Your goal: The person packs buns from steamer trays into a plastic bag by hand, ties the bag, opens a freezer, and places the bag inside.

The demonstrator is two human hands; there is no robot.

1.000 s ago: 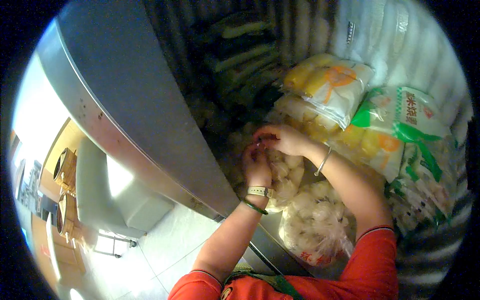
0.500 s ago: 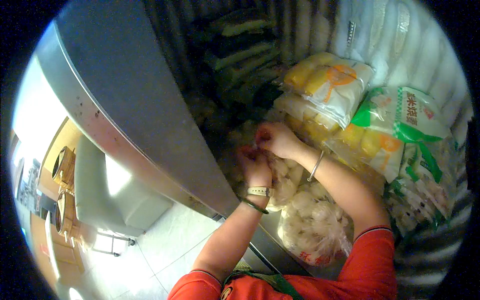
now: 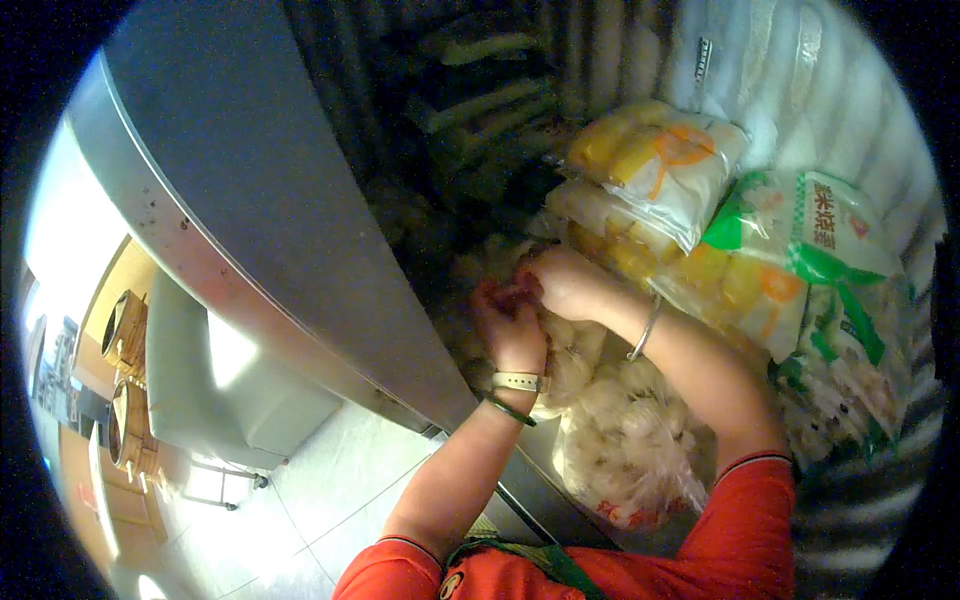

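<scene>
My left hand (image 3: 508,328) and my right hand (image 3: 562,284) meet inside a freezer, fingers closed and bunched together at the top of a clear plastic bag (image 3: 572,362). The bag holds pale, roundish pieces; their exact kind is unclear. Shadow and my own hands hide most of the pinched plastic. Just below my right forearm sits another clear plastic bag (image 3: 630,440) of similar pale pieces, with red print near its bottom. Beyond my right hand lie packs of yellow food (image 3: 655,165) with orange and white printing.
Green-and-white printed bags (image 3: 825,230) lie at the right against the frosted freezer wall (image 3: 760,80). Dark stacked packs (image 3: 490,110) fill the shadowed far side. The raised freezer lid (image 3: 270,190) stands close on my left. Wooden buckets (image 3: 130,425) and a tiled floor (image 3: 330,500) show outside.
My right hand has shifted slightly down and right, its wrist turning, and the fingers of both hands are bunched closer together. The surrounding bags look the same.
</scene>
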